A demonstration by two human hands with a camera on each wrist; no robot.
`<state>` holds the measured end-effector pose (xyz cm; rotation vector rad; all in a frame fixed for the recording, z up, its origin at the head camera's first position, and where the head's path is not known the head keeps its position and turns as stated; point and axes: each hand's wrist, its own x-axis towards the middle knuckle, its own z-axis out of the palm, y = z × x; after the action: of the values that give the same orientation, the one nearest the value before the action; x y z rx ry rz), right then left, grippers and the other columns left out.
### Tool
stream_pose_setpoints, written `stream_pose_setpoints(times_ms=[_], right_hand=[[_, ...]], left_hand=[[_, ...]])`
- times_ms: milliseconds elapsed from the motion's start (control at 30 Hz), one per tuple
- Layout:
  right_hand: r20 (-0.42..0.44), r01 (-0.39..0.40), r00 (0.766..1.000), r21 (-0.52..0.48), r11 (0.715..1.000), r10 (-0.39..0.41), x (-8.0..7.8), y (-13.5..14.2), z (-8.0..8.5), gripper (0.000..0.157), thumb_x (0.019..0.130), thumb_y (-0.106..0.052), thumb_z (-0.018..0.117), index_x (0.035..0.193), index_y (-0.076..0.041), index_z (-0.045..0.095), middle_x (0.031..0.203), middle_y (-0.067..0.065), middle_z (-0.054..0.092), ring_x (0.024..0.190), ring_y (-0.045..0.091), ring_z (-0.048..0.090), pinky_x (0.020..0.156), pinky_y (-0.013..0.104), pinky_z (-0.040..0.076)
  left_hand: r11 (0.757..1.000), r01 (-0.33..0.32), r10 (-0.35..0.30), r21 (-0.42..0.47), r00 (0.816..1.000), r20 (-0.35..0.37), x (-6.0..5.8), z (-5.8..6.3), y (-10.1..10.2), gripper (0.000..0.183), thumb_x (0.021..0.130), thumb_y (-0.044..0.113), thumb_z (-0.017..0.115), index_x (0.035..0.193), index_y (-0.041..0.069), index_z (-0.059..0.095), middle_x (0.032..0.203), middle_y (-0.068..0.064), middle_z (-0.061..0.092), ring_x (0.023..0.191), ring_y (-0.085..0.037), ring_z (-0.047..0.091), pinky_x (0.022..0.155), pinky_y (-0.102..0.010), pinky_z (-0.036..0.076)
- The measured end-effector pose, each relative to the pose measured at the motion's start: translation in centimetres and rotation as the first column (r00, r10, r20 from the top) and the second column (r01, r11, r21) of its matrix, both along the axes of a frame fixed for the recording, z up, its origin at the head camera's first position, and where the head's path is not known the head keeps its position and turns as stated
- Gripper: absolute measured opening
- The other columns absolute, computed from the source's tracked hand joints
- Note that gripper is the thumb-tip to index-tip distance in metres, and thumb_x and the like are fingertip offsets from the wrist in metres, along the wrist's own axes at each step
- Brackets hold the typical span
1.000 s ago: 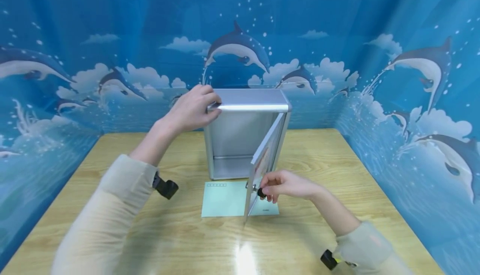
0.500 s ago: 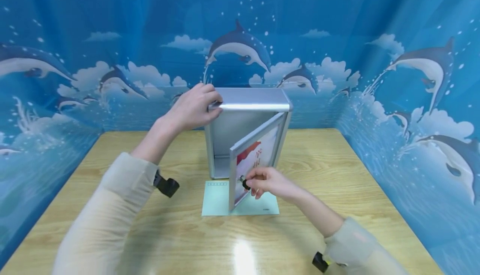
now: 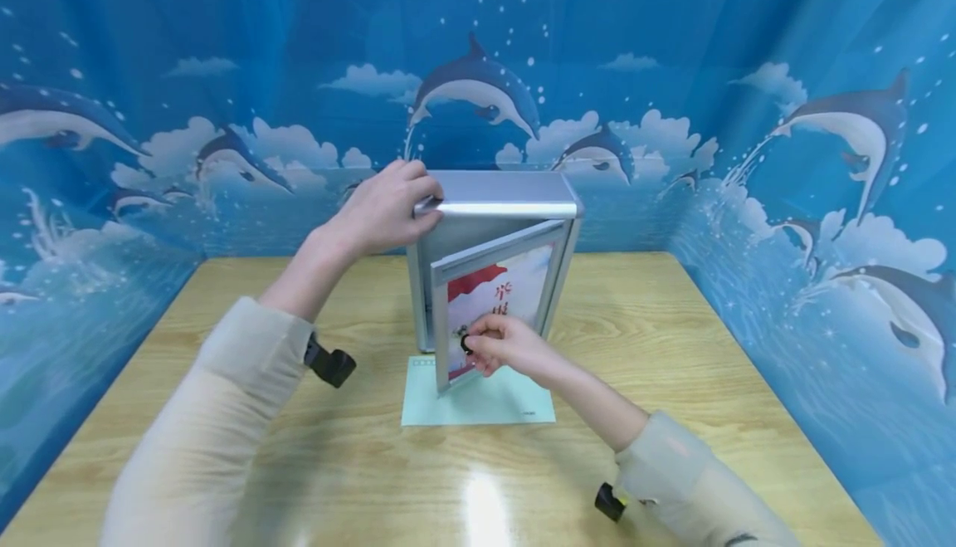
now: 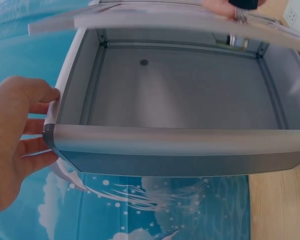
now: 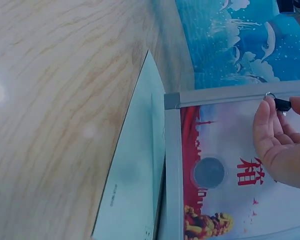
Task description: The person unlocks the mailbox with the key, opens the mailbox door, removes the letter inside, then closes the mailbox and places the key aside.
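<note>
A silver metal letter box [image 3: 508,188] stands upright on the table. Its framed door [image 3: 539,269], hinged on the right, hangs partly open and bears a red and white poster. At the upper left corner of the box, my left hand [image 3: 384,208] grips the edge, thumb in front and fingers behind it in the left wrist view. My right hand [image 3: 519,351] pinches the black head of a key [image 5: 283,104] at the door's free side; a small ring hangs on it. Through the gap, the left wrist view shows the bare grey inside [image 4: 185,90] of the box.
A pale green envelope [image 3: 478,410] lies flat on the wooden table [image 3: 358,464], just in front of the box and partly under the door. Blue dolphin-print curtains [image 3: 299,49] enclose the table at the back and sides.
My right hand has swung the door leftward and inward toward the box, narrowing the opening and turning the poster into view. The left hand has stayed on the corner.
</note>
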<state>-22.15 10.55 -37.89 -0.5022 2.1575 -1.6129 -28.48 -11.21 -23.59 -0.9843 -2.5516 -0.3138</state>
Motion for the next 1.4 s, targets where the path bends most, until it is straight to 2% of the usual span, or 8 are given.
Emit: stream_pose_setpoints(times_ms=[133, 433, 533, 667, 733, 967, 1233, 1400], right_hand=[[0.015, 0.043, 0.999, 0.012, 0.999, -0.043, -0.5, -0.8, 0.3, 0.029, 0.092, -0.016, 0.057, 0.111, 0.006, 0.054, 0.083, 0.012, 0.064, 0.077, 0.034, 0.062, 0.068, 0.036, 0.054], [0.048, 0.145, 0.989, -0.069, 0.987, -0.142, -1.6, -2.7, 0.2, 0.026, 0.093, -0.013, 0.054, 0.109, 0.007, 0.054, 0.088, 0.015, 0.065, 0.067, 0.017, 0.062, 0.070, 0.043, 0.053], [0.082, 0.205, 0.977, -0.106, 0.973, -0.196, -2.0, -3.4, 0.0, 0.026, 0.093, -0.012, 0.055, 0.109, 0.007, 0.054, 0.083, 0.014, 0.065, 0.062, 0.014, 0.061, 0.067, 0.040, 0.054], [0.176, 0.281, 0.951, -0.145, 0.949, -0.254, -2.3, -4.1, -0.3, 0.027, 0.093, -0.013, 0.055, 0.112, 0.007, 0.054, 0.080, 0.012, 0.063, 0.061, 0.013, 0.061, 0.064, 0.035, 0.055], [0.201, 0.292, 0.945, -0.156, 0.943, -0.259, -2.4, -4.2, -0.3, 0.028, 0.094, -0.013, 0.054, 0.113, 0.007, 0.054, 0.082, 0.012, 0.063, 0.062, 0.014, 0.062, 0.064, 0.033, 0.054], [0.209, 0.284, 0.947, -0.182, 0.942, -0.245, -2.7, -4.2, -0.1, 0.028, 0.095, -0.014, 0.053, 0.113, 0.006, 0.054, 0.083, 0.011, 0.062, 0.063, 0.013, 0.061, 0.063, 0.029, 0.054], [0.200, 0.294, 0.944, -0.153, 0.943, -0.262, -2.5, -4.3, 0.1, 0.030, 0.094, -0.018, 0.055, 0.113, 0.005, 0.055, 0.085, 0.011, 0.064, 0.063, 0.012, 0.060, 0.065, 0.030, 0.053], [0.210, 0.311, 0.939, -0.179, 0.934, -0.272, -2.6, -4.3, 0.1, 0.028, 0.094, -0.017, 0.054, 0.112, 0.006, 0.055, 0.081, 0.010, 0.063, 0.062, 0.012, 0.059, 0.061, 0.027, 0.052]], left_hand=[[1.000, -0.015, 0.015, -0.020, 1.000, 0.021, 0.1, 0.2, 0.0, 0.022, 0.089, 0.021, 0.060, 0.106, 0.007, 0.064, 0.097, -0.008, 0.054, 0.087, -0.023, 0.046, 0.070, -0.036, 0.042], [0.998, -0.033, 0.036, -0.049, 0.998, 0.056, 0.1, 0.8, 0.2, 0.022, 0.091, 0.020, 0.056, 0.107, 0.008, 0.064, 0.097, -0.008, 0.054, 0.086, -0.023, 0.045, 0.071, -0.036, 0.042], [0.998, -0.041, 0.045, -0.054, 0.996, 0.073, 0.2, 1.0, 0.3, 0.021, 0.092, 0.020, 0.054, 0.107, 0.008, 0.063, 0.097, -0.007, 0.053, 0.086, -0.023, 0.045, 0.071, -0.036, 0.042], [0.997, -0.047, 0.052, -0.055, 0.993, 0.102, 0.1, 1.0, 0.3, 0.022, 0.092, 0.020, 0.053, 0.107, 0.009, 0.063, 0.098, -0.007, 0.053, 0.086, -0.022, 0.045, 0.071, -0.036, 0.041], [0.997, -0.047, 0.054, -0.057, 0.991, 0.121, 0.2, 1.2, 0.3, 0.022, 0.091, 0.020, 0.053, 0.108, 0.010, 0.063, 0.099, -0.006, 0.052, 0.086, -0.022, 0.044, 0.071, -0.036, 0.041], [0.994, -0.046, 0.064, -0.094, 0.980, 0.190, 0.5, 1.7, 0.7, 0.026, 0.092, 0.026, 0.055, 0.114, 0.012, 0.060, 0.101, -0.006, 0.051, 0.088, -0.022, 0.043, 0.073, -0.036, 0.041], [0.994, -0.055, 0.070, -0.090, 0.983, 0.171, 0.6, 1.7, 0.8, 0.024, 0.092, 0.024, 0.055, 0.111, 0.010, 0.062, 0.100, -0.007, 0.052, 0.086, -0.023, 0.044, 0.070, -0.036, 0.041], [0.995, -0.056, 0.067, -0.081, 0.987, 0.143, 0.5, 1.4, 1.0, 0.023, 0.092, 0.022, 0.056, 0.109, 0.010, 0.062, 0.099, -0.007, 0.053, 0.086, -0.024, 0.045, 0.069, -0.036, 0.042]])
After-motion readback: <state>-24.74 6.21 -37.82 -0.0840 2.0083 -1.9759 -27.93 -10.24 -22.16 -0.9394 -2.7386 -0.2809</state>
